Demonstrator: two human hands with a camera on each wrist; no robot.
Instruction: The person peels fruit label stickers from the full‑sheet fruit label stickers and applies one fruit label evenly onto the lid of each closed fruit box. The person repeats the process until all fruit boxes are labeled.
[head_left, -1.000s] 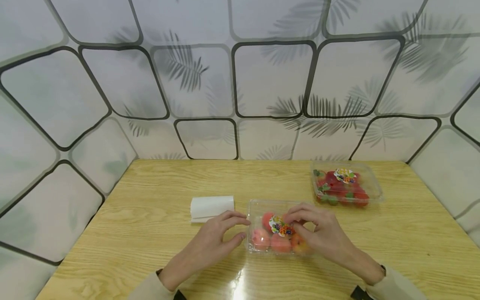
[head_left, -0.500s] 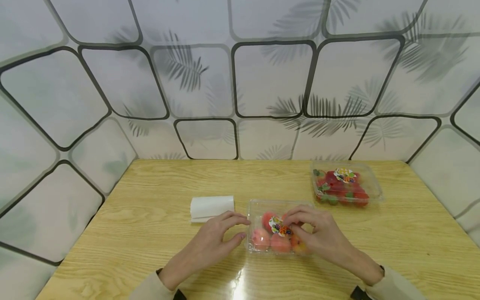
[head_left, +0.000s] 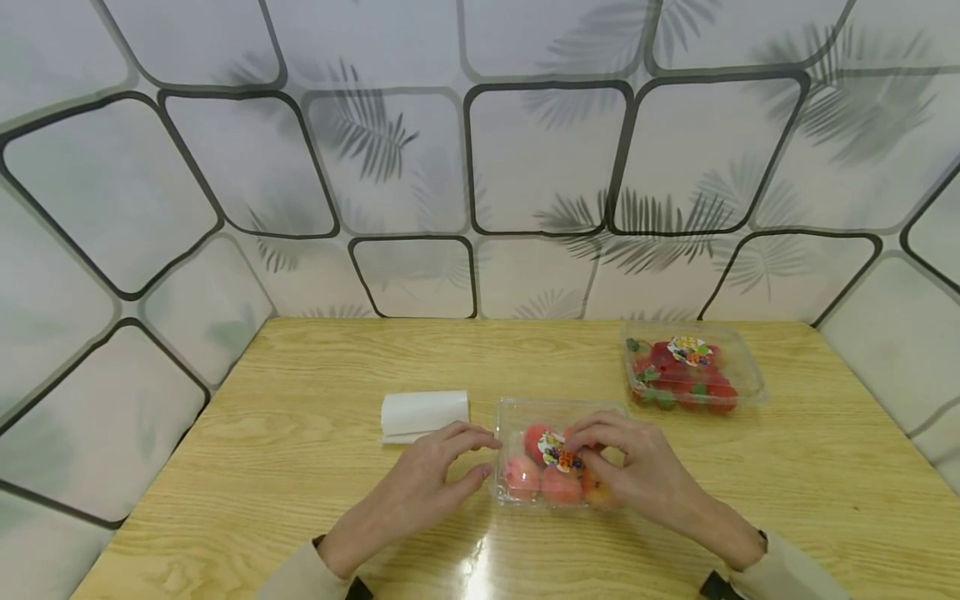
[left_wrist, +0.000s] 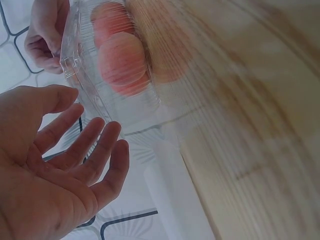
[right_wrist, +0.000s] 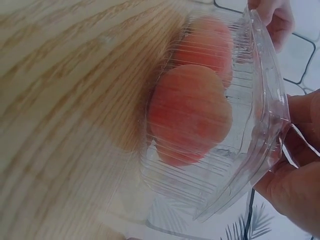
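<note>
A clear plastic clamshell box [head_left: 517, 411] of peaches [head_left: 522, 477] stands closed on the table, a colourful fruit sticker [head_left: 553, 451] on its lid. My right hand [head_left: 641, 467] reaches over the lid, thumb and index finger pinching at the sticker's right edge; in the right wrist view the lid hides those fingertips. My left hand [head_left: 435, 475] lies at the box's left side, fingers loosely bent and fingertips at its edge, gripping nothing. Through the box wall the left wrist view shows peaches [left_wrist: 121, 60] close by, with the left palm [left_wrist: 55, 185] turned to the camera.
Behind the left hand lies a folded white paper or cloth [head_left: 423, 413]. A second clear box [head_left: 738, 367], holding strawberries, stands at the back right. The wooden table [head_left: 315, 383] ends at a patterned wall covering [head_left: 540, 167] at the back and sides.
The right hand's fingers have shifted slightly left over the sticker, and thumb and index finger have come together. The left hand and both boxes stay where they were.
</note>
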